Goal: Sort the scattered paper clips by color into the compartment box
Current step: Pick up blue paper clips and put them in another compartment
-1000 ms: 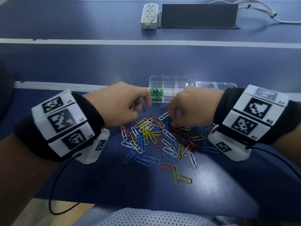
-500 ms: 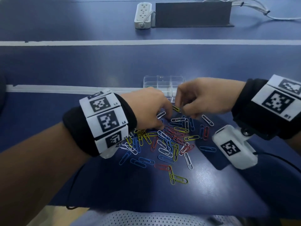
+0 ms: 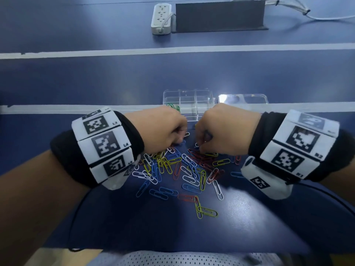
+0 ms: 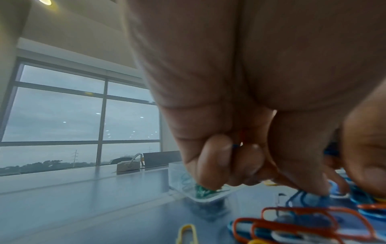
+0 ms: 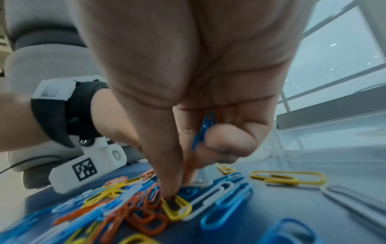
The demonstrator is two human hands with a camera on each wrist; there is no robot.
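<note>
Loose paper clips (image 3: 184, 167) in red, blue, yellow and white lie heaped on the blue table. Behind the heap stands the clear compartment box (image 3: 199, 98), with green clips (image 3: 173, 108) in its left compartment. My left hand (image 3: 179, 140) is curled over the heap's far left; in the left wrist view its fingertips (image 4: 321, 191) touch a blue clip (image 4: 300, 198), and bits of red and blue show inside the curled fingers. My right hand (image 3: 199, 147) is curled beside it. It keeps a blue clip (image 5: 203, 130) tucked under its curled fingers, while its thumb and forefinger press down at a yellow clip (image 5: 177, 208).
The box's clear lid (image 3: 244, 99) lies open to the right of the box. A white power strip (image 3: 161, 16), a dark upright panel (image 3: 219, 16) and white cables (image 3: 288, 8) sit at the far side. The table's near edge (image 3: 172, 252) is just above my lap.
My right hand, raised by the box half a second ago, has come back down onto the heap. My left hand stays at the heap's far left.
</note>
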